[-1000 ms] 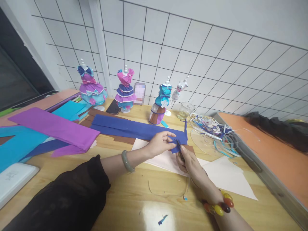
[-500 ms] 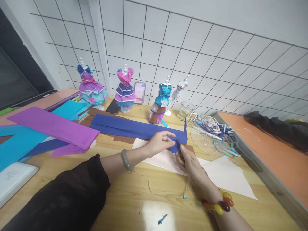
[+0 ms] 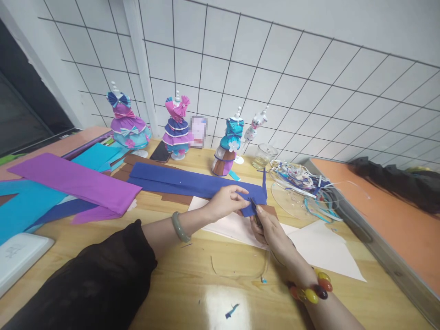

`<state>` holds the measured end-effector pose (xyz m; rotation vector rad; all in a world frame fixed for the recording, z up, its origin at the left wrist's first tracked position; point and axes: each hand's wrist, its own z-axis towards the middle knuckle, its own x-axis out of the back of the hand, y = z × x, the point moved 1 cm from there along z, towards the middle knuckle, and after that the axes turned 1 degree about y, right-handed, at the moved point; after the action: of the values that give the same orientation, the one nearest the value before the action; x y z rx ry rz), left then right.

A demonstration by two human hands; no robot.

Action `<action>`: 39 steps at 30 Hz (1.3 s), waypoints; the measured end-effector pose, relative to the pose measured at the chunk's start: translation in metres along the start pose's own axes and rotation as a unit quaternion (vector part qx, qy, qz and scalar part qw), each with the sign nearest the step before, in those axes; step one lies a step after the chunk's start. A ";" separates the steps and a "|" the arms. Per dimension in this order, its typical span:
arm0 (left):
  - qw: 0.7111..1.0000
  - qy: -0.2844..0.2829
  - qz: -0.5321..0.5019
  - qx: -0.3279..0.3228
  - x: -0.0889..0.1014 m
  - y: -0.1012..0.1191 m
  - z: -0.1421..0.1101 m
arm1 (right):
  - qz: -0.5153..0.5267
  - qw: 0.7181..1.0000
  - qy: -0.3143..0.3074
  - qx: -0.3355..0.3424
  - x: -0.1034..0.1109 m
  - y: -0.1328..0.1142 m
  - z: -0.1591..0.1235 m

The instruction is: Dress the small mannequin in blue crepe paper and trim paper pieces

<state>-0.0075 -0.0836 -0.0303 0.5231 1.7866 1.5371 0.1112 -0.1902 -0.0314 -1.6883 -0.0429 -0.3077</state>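
My left hand (image 3: 223, 202), with a jade-like bangle at the wrist, is closed in a pinch on a small dark blue piece (image 3: 248, 211) of paper or cloth. My right hand (image 3: 273, 233) is wrapped round scissors (image 3: 254, 207), whose dark blades point up and left at the blue piece. Most of their handle is hidden in the palm. Just behind both hands lies a long folded blue strip (image 3: 192, 181). Beneath them spreads a pale pink sheet (image 3: 227, 228), with a brown piece (image 3: 269, 211) partly showing at the right hand.
Dressed miniature mannequins (image 3: 129, 119) stand along the tiled wall. A glass cup (image 3: 264, 156) and a heap of ribbon scraps (image 3: 299, 178) lie at the right. Purple sheets (image 3: 75, 183), turquoise sheets (image 3: 32, 208) and a white box-like device (image 3: 24, 259) are at the left.
The view has shifted very slightly. Both hands keep nearly the same pose at the small blue piece, with the scissors still in the right hand.
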 end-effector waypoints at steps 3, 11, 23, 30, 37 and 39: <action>1.000 -0.006 -0.007 -0.003 0.000 -0.001 0.001 | 0.005 1.000 0.000 -0.008 0.000 0.000 0.000; 1.000 0.005 0.002 -0.005 -0.003 0.000 -0.002 | 0.015 1.000 0.005 -0.012 0.001 0.007 0.003; 1.000 0.004 -0.025 0.010 -0.004 -0.003 -0.002 | 0.008 1.000 0.005 -0.007 0.002 0.011 0.004; 0.999 0.006 -0.033 0.023 -0.004 -0.004 -0.003 | 0.025 0.999 0.007 -0.019 0.003 0.015 0.004; 0.999 0.005 -0.038 0.036 -0.004 -0.007 -0.002 | 0.020 1.000 0.004 -0.017 0.003 0.017 0.007; 0.998 0.006 -0.039 0.039 -0.005 -0.007 -0.002 | 0.023 1.000 0.004 -0.018 0.003 0.018 0.007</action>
<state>-0.0050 -0.0898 -0.0359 0.4777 1.8609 1.4252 0.1186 -0.1862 -0.0486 -1.7208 0.0084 -0.2819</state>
